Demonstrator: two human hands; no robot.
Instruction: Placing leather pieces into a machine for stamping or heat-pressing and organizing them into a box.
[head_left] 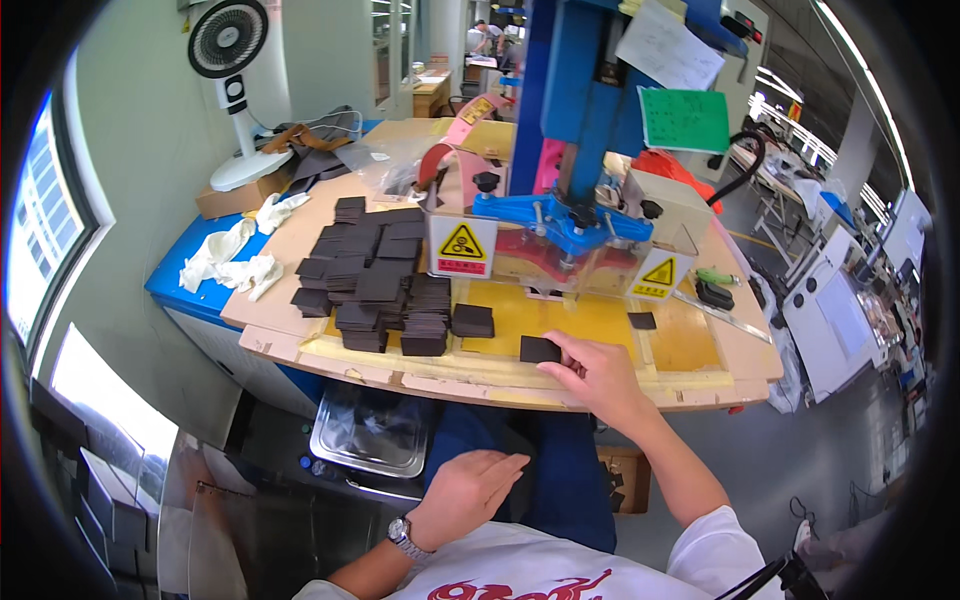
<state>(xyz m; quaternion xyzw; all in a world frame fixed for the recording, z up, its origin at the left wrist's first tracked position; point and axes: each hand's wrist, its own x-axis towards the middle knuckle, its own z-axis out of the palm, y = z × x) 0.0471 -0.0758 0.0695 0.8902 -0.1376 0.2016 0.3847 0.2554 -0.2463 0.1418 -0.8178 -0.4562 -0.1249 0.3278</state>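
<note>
My right hand point(590, 375) grips a black square piece point(538, 349) at the front of the yellow board point(490, 355) below the blue press point(570, 220). To the left of it are a short stack of black pieces point(472, 319) and several taller stacks point(362, 290). A single black piece point(642, 320) lies to the right on the board. My left hand point(470, 490), with a watch on the wrist, is open over my lap below the table's edge, fingers stretched out, holding nothing.
A white fan point(240, 165) and white gloves point(230, 258) are at the back left. A metal ruler point(730, 323) and green-handled tool point(718, 275) lie right of the press. A steel tray point(365, 440) and cardboard box point(630, 480) sit below. A person point(483, 35) stands far back.
</note>
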